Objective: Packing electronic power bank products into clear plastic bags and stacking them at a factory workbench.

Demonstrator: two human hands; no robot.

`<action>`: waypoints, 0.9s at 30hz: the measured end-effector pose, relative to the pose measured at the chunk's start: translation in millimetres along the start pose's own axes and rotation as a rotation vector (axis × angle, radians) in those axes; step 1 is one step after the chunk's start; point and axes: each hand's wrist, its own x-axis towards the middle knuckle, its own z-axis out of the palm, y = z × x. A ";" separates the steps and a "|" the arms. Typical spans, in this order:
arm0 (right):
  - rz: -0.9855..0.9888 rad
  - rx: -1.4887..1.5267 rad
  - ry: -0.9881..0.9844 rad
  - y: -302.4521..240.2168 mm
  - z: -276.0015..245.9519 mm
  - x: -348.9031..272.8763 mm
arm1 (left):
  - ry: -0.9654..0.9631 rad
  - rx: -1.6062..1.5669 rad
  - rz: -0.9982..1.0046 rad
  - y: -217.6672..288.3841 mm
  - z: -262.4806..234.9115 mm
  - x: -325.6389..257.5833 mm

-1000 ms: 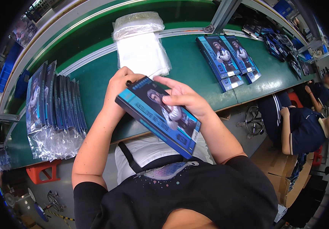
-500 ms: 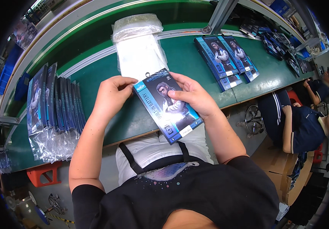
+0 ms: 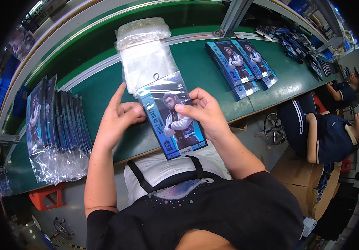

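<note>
My right hand (image 3: 208, 114) grips a flat blue-and-black printed box (image 3: 173, 118) by its right side, thumb across the front. The box is tilted over the bench's front edge. A small dark hanging loop (image 3: 156, 76) sticks up from its top edge. Beside the box's left edge is my left hand (image 3: 123, 112), index finger stretched out and thumb toward the box; whether they touch is unclear. Just beyond the box lies a stack of clear plastic bags (image 3: 148, 62), its far end rolled or bunched.
Several bagged boxes (image 3: 58, 116) stand in a row at the left of the green bench (image 3: 100, 98). More boxes (image 3: 233, 62) lie stacked to the right. A brown carton (image 3: 296, 179) and a seated person (image 3: 333, 137) are at the right, with a red stool (image 3: 48, 196) at lower left.
The box has turned a little more upright in my right hand. My left hand has come away from its top corner, and the index finger has straightened.
</note>
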 end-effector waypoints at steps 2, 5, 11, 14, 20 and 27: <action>0.049 0.028 -0.054 -1.5 5.4 -4.6 | -0.002 -0.383 -0.003 -7.0 3.0 1.8; 0.115 0.009 -0.119 4.0 17.1 -8.9 | 0.050 -0.457 -0.012 -29.3 24.3 8.1; -0.048 -0.292 -0.400 -11.9 9.8 -15.3 | 0.096 -0.823 -0.082 -6.7 7.5 18.1; -0.095 -0.636 -0.460 -46.5 14.0 -16.8 | 0.171 -0.740 0.020 3.3 11.9 14.7; -0.998 -0.811 -0.125 -49.1 15.3 -3.6 | -0.298 -0.548 0.087 0.5 76.6 -24.4; -0.863 -0.701 -0.231 -61.6 32.3 -13.2 | -0.306 -0.598 -0.248 4.6 51.6 -13.4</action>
